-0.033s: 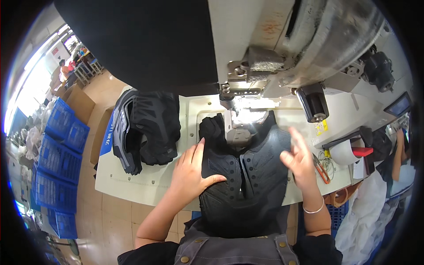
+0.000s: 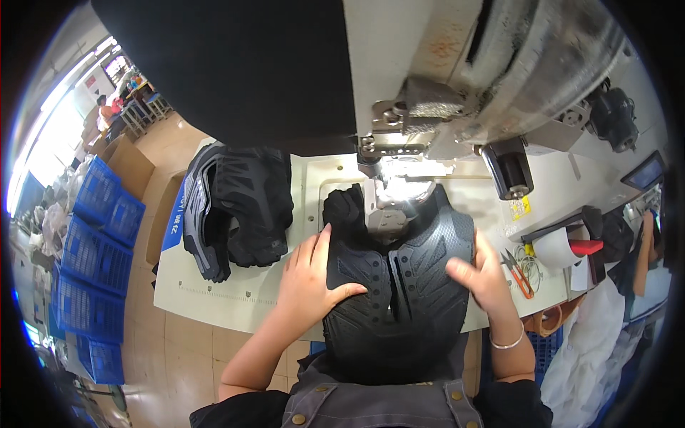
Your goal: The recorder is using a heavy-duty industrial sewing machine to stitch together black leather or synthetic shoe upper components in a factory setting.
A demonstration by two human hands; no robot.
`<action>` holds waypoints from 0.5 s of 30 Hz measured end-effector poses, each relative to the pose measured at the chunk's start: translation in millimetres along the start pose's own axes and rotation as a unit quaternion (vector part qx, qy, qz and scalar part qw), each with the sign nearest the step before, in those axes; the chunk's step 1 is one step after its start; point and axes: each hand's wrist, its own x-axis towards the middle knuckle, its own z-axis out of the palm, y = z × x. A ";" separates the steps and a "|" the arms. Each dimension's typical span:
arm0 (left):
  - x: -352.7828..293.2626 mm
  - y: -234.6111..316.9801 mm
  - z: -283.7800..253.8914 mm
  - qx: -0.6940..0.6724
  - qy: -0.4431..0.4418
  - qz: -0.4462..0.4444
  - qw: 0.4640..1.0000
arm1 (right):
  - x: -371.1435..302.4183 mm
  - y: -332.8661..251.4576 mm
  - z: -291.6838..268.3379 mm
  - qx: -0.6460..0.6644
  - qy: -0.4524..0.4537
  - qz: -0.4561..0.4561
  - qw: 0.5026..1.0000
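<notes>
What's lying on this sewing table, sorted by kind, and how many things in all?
Black padded piece under the left hand and right hand: 1
Stack of black padded pieces: 1
Orange-handled scissors: 1
Sewing machine: 1
Total: 4

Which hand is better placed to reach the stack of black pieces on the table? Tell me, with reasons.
Left. The left hand lies flat on the black ribbed piece at its left edge, on the side where the stack of black pieces sits. The right hand presses the far right edge, so it would have to cross the sewing machine.
</notes>
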 end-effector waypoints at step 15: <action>6.5 45.5 -29.2 -0.762 -0.104 -0.184 0.612 | -1.1 -14.7 11.5 0.310 -0.024 0.115 0.943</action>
